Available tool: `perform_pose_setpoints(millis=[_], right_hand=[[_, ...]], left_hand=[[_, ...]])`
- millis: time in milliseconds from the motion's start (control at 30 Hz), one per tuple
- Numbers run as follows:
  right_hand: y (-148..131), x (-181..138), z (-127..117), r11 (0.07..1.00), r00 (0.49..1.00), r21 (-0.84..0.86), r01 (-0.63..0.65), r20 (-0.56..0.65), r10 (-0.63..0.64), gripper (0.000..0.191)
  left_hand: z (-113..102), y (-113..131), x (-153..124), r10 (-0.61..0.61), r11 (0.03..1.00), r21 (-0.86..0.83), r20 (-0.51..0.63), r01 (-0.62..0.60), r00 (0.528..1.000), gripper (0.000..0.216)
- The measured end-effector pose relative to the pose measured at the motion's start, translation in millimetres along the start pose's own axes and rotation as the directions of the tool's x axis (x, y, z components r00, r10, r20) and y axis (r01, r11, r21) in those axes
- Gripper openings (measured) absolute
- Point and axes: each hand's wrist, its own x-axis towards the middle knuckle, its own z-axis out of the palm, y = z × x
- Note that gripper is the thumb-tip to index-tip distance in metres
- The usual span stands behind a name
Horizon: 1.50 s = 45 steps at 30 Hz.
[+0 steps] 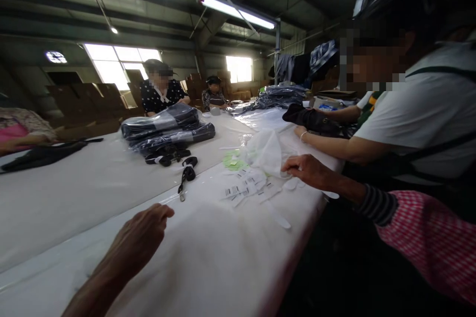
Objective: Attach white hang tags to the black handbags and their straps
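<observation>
My left hand rests on the white table cover near the front, fingers curled loosely together, with nothing visible in them. My right hand, coming out of a striped cuff and red checked sleeve, lies knuckles up at the edge of a scatter of white barcode tags. Its fingertips press down on small white tags next to a crumpled clear plastic bag. A few green stickers lie just beyond the tags. A black strap with a clip lies between my two hands.
A stack of dark garments in clear bags sits mid-table. To my right a person in a white shirt leans over the table, their hand near a black garment. Other people sit at the far side. The table edge runs along the right.
</observation>
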Motion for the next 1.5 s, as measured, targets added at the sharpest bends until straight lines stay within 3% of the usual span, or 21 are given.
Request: perform_pose_setpoints(millis=[167,333,567,767,967,1167,1233,1367,1500], right_hand=[[5.9,-9.6,8.9,0.958,0.991,-0.277,0.075,0.125,-0.042,0.027],[10.1,-23.5,27.7,0.914,0.985,-0.399,0.071,0.170,-0.003,0.012],[10.5,-1.2,42.1,0.909,0.981,-0.391,0.141,0.177,-0.076,0.021],[50.0,54.1,48.1,0.925,0.979,-0.371,0.085,0.201,-0.009,0.028],[73.5,87.9,35.8,0.950,0.981,-0.312,0.003,0.185,0.058,0.032],[55.8,56.9,9.8,0.966,0.986,-0.258,-0.026,0.153,0.067,0.025],[45.7,37.8,5.8,0.971,0.976,-0.238,-0.001,0.212,0.053,0.026],[22.0,10.0,7.2,0.964,0.916,-0.264,0.019,0.392,0.089,0.048],[2.4,-1.7,13.1,0.927,0.891,-0.374,0.022,0.429,0.151,0.063]], left_hand=[[7.1,47.5,-4.9,-0.039,0.993,-0.117,-0.113,0.026,0.993,0.039],[45.5,74.6,-19.1,0.121,0.989,-0.067,-0.161,-0.134,0.979,0.040],[69.9,69.4,-26.3,0.215,0.975,-0.008,-0.234,-0.223,0.948,0.036],[75.4,57.2,-24.6,0.240,0.968,0.011,-0.330,-0.250,0.913,0.033],[74.5,53.5,-24.8,0.190,0.980,-0.003,-0.282,-0.199,0.940,0.034],[70.6,58.5,-24.7,0.166,0.985,-0.014,-0.219,-0.173,0.961,0.036],[69.6,59.7,-24.4,0.165,0.985,-0.019,-0.213,-0.173,0.963,0.036],[70.1,58.8,-23.7,0.168,0.984,-0.022,-0.210,-0.177,0.963,0.037],[69.8,58.7,-23.6,0.158,0.986,-0.019,-0.183,-0.164,0.970,0.038]])
